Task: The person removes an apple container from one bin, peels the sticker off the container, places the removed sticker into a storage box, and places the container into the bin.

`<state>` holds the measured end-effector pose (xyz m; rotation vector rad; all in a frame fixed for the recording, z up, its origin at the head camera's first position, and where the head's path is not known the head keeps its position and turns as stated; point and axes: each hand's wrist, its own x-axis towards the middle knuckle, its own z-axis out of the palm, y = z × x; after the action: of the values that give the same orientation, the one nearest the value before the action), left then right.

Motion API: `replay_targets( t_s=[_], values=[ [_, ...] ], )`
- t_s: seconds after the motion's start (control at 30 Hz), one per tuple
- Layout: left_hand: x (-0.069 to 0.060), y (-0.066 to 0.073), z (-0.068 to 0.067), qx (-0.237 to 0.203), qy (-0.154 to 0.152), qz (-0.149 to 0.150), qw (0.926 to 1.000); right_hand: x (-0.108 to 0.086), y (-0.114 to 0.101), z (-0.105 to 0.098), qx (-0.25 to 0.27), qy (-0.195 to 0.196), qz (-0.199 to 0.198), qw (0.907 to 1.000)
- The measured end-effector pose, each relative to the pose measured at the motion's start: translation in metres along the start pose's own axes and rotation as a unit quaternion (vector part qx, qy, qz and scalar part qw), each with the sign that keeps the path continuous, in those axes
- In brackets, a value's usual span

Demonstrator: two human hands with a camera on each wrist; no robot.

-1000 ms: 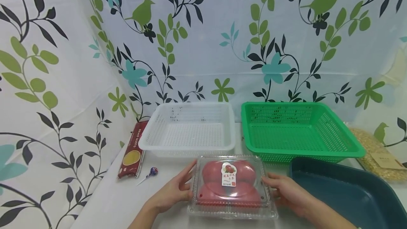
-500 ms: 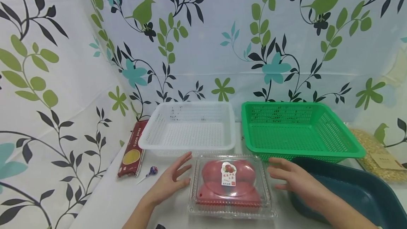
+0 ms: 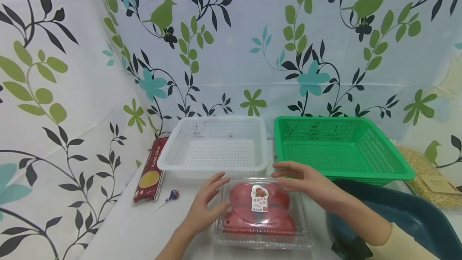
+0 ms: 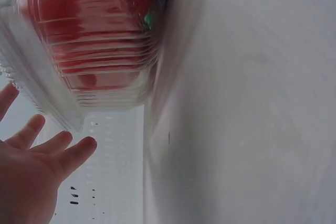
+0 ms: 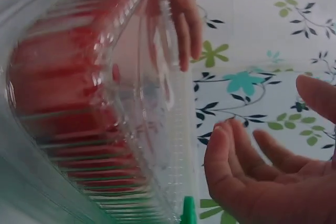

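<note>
Left hand [image 3: 205,206] and right hand [image 3: 306,179] hover apart, loosely relaxed.

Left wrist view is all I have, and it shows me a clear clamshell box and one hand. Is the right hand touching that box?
Observer: No, the right hand is apart from the clear clamshell box; the right wrist view shows patterned cloth between them.
Operator: Anything on top of the box?
Observer: Yes, a white label printed with Chinese characters, seen in the head view.
Operator: What lies on the table to the left of the box?
Observer: A lollipop, beside a red Primo Gusto packet.
</note>
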<state>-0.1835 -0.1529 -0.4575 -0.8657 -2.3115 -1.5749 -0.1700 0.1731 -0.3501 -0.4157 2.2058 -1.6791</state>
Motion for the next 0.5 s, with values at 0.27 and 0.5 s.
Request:
replay_targets(
  t_s=[0.27, 0.5],
  values=[
    [0.001, -0.003, 0.002, 0.004, -0.007, 0.003, 1.0, 0.033, 0.01, 0.015, -0.072, -0.046, -0.052, 0.9949],
    [0.002, -0.005, 0.0, -0.018, -0.016, -0.013, 0.9996, 0.049, 0.008, 0.017, -0.177, -0.066, -0.08, 0.9787]
  ],
)
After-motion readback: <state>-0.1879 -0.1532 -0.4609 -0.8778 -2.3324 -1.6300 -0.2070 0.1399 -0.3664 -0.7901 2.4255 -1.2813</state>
